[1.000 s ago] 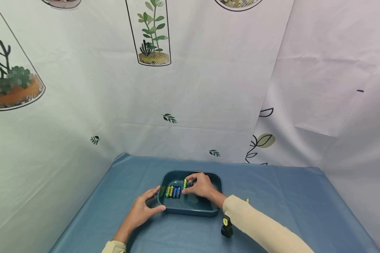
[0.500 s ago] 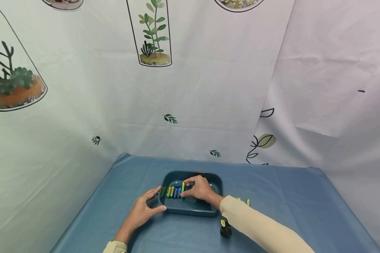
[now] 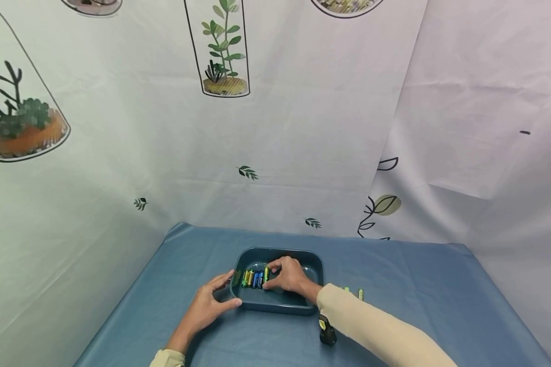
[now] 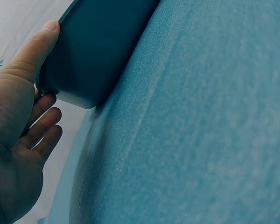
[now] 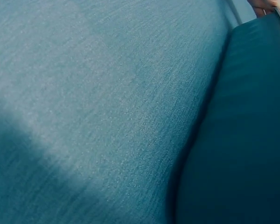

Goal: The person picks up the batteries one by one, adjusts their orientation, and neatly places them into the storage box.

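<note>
In the head view, a dark teal tray (image 3: 277, 309) holds a side-by-side row of small batteries (image 3: 252, 279), green, yellow and blue. My right hand (image 3: 290, 276) is inside the tray, pinching a green battery (image 3: 266, 274) between thumb and fingertips at the row's right end. Whether that battery touches its blue neighbour is too small to tell. My left hand (image 3: 208, 304) spans the tray's near left corner with spread, fairly straight fingers. In the left wrist view, its thumb lies against the tray (image 4: 98, 51) and the lower fingers hang free.
Right of the tray, partly behind my right sleeve (image 3: 372, 318), lie more green batteries (image 3: 360, 294). A black device with a yellow mark (image 3: 327, 331) is under my right forearm. Blue cloth (image 3: 408, 285) covers the table. Printed fabric walls (image 3: 275, 132) stand behind and beside it.
My right hand has moved slightly left and lowered the green battery to the right end of the row. My left hand has stayed at the tray's corner.
</note>
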Available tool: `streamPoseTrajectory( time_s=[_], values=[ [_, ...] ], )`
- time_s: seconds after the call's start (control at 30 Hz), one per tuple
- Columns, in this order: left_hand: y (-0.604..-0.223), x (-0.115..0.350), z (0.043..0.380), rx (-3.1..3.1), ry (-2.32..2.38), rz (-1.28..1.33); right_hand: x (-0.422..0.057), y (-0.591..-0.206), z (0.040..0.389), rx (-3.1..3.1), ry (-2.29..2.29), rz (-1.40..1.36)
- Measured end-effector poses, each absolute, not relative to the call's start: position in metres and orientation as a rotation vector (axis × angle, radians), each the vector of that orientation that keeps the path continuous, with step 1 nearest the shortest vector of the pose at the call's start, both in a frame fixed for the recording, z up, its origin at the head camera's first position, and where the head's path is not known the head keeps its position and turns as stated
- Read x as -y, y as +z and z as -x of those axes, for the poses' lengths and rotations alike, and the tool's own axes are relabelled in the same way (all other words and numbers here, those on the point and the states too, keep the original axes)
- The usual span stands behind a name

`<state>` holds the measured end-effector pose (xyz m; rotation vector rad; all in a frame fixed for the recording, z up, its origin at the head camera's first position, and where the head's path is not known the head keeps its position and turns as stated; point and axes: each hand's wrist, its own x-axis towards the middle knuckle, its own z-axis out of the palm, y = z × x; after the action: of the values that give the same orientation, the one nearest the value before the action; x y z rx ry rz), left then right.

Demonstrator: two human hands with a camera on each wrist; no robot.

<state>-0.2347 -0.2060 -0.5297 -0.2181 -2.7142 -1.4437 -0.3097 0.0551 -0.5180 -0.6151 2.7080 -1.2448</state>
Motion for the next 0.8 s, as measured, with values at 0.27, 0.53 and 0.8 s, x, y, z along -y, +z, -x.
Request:
streamPoseTrajectory(
  time_s=[0.27, 0.53, 0.8],
  values=[
    [-0.529, 0.2059, 0.2344, 2.72, -1.448, 0.206, -0.0536, -0.5176, 0.3087, -2.704, -1.234, 0.61],
    [-0.5296, 0.2062, 0.2339, 2.733, -1.456, 0.196, -0.0525, -0.5204, 0.3097, -2.679, -1.24, 0.599],
    [-0.53, 0.2061, 0.2338, 2.727, -1.438, 0.205, -0.052, -0.5236, 0.3105, -2.694, -1.227, 0.592]
  ],
)
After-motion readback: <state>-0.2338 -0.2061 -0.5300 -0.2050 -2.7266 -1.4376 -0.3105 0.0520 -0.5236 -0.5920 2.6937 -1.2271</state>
